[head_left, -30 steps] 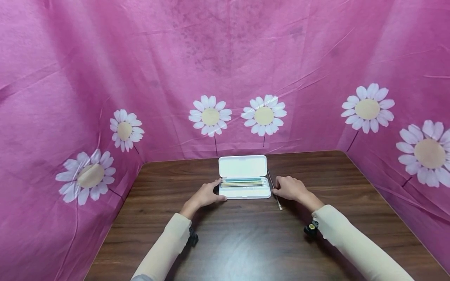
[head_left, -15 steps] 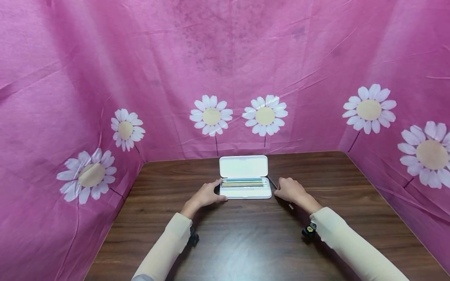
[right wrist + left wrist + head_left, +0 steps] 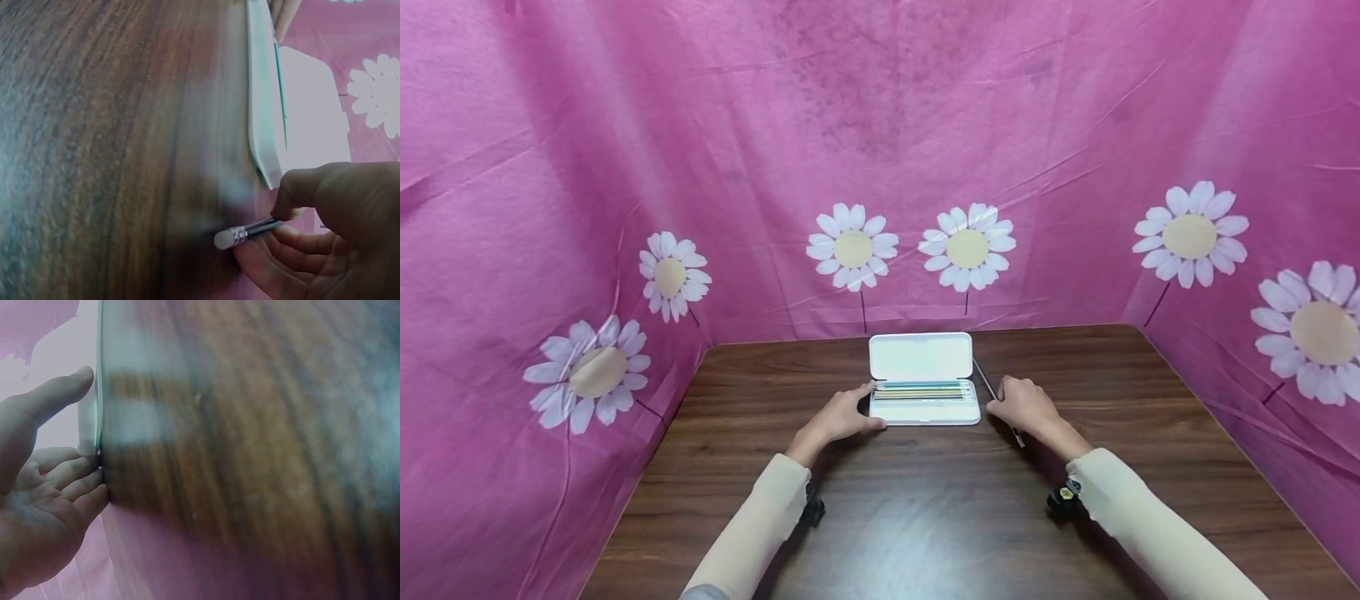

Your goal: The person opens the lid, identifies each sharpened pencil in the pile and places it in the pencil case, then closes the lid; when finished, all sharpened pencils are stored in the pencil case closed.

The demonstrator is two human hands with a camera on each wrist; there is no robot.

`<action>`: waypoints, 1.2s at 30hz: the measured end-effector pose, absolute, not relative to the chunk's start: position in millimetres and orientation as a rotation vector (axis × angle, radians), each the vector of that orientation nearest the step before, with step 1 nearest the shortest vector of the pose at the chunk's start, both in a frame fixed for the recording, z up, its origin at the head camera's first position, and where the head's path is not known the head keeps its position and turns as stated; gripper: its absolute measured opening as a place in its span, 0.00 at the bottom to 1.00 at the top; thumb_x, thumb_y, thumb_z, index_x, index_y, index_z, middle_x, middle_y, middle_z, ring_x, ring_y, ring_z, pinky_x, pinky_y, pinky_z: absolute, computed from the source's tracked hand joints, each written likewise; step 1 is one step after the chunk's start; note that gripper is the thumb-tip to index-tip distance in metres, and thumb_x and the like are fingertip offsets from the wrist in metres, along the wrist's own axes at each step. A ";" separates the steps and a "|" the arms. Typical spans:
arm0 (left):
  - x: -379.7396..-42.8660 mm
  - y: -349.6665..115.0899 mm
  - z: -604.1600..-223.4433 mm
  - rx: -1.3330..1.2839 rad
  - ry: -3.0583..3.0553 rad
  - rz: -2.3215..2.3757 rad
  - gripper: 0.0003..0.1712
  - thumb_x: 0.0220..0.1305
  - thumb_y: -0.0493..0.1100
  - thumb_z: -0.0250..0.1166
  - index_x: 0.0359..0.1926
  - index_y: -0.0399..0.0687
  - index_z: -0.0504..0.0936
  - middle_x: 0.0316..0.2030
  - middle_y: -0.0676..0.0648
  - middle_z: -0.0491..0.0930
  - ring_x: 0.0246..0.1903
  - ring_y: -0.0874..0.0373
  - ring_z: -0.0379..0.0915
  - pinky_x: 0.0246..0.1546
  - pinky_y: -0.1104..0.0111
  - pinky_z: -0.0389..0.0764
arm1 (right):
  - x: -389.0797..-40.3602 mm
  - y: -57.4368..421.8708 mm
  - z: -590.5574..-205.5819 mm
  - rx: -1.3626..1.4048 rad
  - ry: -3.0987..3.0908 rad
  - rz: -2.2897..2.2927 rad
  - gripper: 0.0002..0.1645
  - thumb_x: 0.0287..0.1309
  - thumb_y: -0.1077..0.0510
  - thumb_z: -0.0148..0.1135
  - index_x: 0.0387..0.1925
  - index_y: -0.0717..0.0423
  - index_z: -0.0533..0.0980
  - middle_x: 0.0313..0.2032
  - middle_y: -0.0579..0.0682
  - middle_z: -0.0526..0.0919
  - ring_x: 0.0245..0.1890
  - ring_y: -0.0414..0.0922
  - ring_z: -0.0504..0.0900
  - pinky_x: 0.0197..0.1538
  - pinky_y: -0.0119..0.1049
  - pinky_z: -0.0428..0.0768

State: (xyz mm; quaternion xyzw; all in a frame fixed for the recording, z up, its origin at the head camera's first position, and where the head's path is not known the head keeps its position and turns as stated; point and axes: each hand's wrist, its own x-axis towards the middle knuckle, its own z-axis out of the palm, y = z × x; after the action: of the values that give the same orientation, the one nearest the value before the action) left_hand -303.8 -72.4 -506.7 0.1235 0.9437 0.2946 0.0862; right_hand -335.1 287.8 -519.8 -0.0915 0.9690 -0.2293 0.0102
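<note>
An opened white pencil case (image 3: 925, 414) lies on the table in the head view, its lid (image 3: 921, 356) raised at the back. Several pencils (image 3: 921, 390) lie side by side in its tray. My left hand (image 3: 838, 417) rests at the case's left end, thumb near the front corner and fingers fairly straight along the side. To the right of the case, my right hand (image 3: 1024, 406) pinches a dark pencil (image 3: 259, 227) between thumb and fingers. Its white eraser end points toward me, and its far part slants up beside the lid. The hand covers the pencil's middle.
The brown wood-grain table (image 3: 910, 517) extends in front of the case and to both sides. A pink cloth (image 3: 895, 150) with white daisies hangs behind and along the sides. Each wrist carries a small black camera (image 3: 1063, 497).
My right hand has taken hold of the pencil. It has shifted slightly to the right, the pencil's eraser end swinging right with it. My left hand and the case stay put.
</note>
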 end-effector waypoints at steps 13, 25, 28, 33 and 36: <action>-304.8 -72.6 -507.6 0.375 2.821 0.860 0.53 0.63 0.56 0.77 0.81 0.42 0.65 0.78 0.38 0.67 0.76 0.40 0.67 0.77 0.48 0.69 | -337.6 295.0 -484.7 -0.311 3.172 -0.841 0.06 0.54 0.54 0.61 0.30 0.51 0.74 0.22 0.50 0.81 0.20 0.48 0.79 0.25 0.42 0.73; -302.5 -70.1 -506.2 0.337 2.805 0.862 0.52 0.64 0.56 0.77 0.82 0.43 0.64 0.79 0.39 0.66 0.77 0.41 0.65 0.78 0.48 0.68 | -348.8 281.9 -452.3 -0.615 3.233 -0.700 0.03 0.51 0.58 0.65 0.31 0.49 0.79 0.24 0.45 0.80 0.25 0.47 0.77 0.25 0.42 0.72; -302.4 -70.1 -506.6 0.346 2.803 0.862 0.52 0.64 0.56 0.77 0.82 0.44 0.64 0.79 0.38 0.66 0.77 0.40 0.65 0.78 0.48 0.68 | -352.4 272.8 -446.3 -0.715 3.232 -0.636 0.03 0.51 0.58 0.66 0.30 0.48 0.80 0.24 0.43 0.81 0.25 0.45 0.78 0.26 0.44 0.74; -302.8 -70.4 -507.3 0.351 2.804 0.861 0.52 0.64 0.56 0.77 0.82 0.43 0.64 0.79 0.38 0.66 0.77 0.40 0.65 0.77 0.48 0.68 | -355.7 254.6 -440.1 -0.878 3.180 -0.566 0.03 0.51 0.59 0.68 0.27 0.47 0.81 0.25 0.42 0.82 0.27 0.44 0.80 0.27 0.46 0.78; -303.6 -70.7 -507.6 0.351 2.810 0.861 0.52 0.64 0.56 0.77 0.81 0.43 0.65 0.78 0.38 0.67 0.76 0.40 0.66 0.77 0.48 0.69 | -356.2 242.9 -439.2 -0.956 3.135 -0.539 0.06 0.51 0.61 0.68 0.26 0.46 0.81 0.25 0.42 0.82 0.27 0.44 0.80 0.27 0.45 0.78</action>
State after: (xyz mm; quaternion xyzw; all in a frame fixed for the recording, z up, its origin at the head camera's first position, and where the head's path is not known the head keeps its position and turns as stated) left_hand -303.6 -70.7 -507.6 0.1182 0.9454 0.2897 0.0910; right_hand -356.2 242.9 -439.2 -0.2867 0.9400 -0.1617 -0.0898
